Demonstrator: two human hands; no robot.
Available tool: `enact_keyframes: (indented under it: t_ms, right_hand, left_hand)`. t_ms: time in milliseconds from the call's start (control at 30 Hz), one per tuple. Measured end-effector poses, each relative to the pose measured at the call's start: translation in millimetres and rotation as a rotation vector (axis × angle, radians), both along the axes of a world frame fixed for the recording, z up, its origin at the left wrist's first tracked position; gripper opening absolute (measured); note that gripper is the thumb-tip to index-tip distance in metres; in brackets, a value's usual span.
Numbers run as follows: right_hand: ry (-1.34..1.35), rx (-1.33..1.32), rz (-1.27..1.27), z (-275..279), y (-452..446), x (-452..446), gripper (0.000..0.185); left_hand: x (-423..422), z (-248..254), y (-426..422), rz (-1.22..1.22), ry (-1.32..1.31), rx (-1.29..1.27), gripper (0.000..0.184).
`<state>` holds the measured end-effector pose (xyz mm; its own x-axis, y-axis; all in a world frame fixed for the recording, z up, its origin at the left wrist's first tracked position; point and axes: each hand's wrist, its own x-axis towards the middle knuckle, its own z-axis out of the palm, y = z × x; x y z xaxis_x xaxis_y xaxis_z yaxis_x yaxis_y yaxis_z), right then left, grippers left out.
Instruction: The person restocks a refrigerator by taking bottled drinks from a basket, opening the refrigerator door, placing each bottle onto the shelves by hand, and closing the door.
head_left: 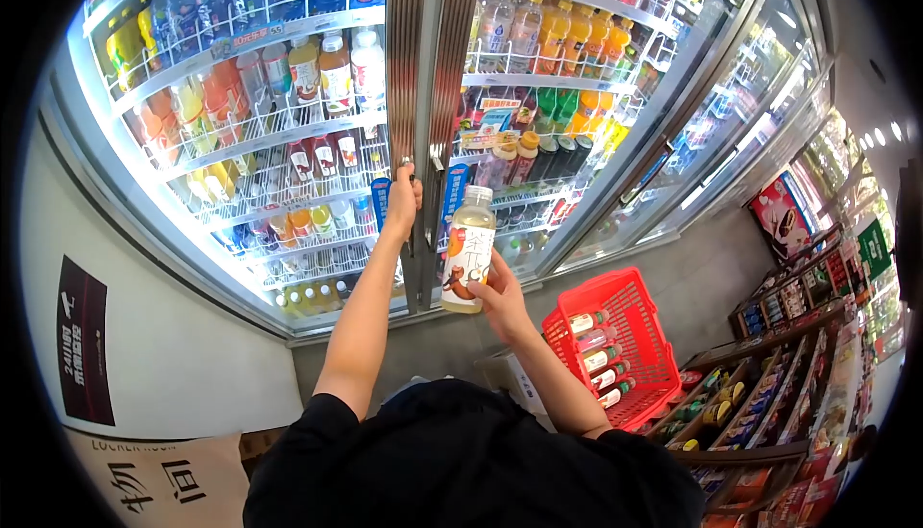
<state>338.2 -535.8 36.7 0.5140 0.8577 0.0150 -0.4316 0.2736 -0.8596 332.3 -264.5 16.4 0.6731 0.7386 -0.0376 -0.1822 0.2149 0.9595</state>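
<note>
My left hand (pixel 402 203) is closed around the metal handle (pixel 408 95) of the left glass fridge door. In my right hand (pixel 502 299) is a clear drink bottle (pixel 468 257) with a white cap, pale contents and a white label with orange and brown pictures. The bottle is nearly upright in front of the fridge doors, its cap toward the shelves. Behind the left door, lit wire shelves (pixel 279 124) hold rows of drink bottles. My fingers behind the bottle are partly hidden.
A red plastic basket (pixel 657 350) with several bottles lying inside stands on the floor at the right. Snack racks (pixel 769 374) fill the lower right. More glass fridge doors (pixel 716 114) run along the right. A white wall panel (pixel 183 336) is at the left.
</note>
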Motion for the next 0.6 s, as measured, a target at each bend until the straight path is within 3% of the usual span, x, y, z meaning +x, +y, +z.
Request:
enact_keyframes:
  t_ms: [233, 600]
  right_hand:
    - [-0.054, 0.01, 0.01, 19, -48, 1, 0.083]
    - [-0.059, 0.014, 0.06, 28, -80, 5, 0.086]
  left_hand:
    - [-3, 4, -27, 0.128, 0.005, 0.012, 0.052]
    - [-89, 5, -131, 0.159, -0.028, -0.018, 0.05]
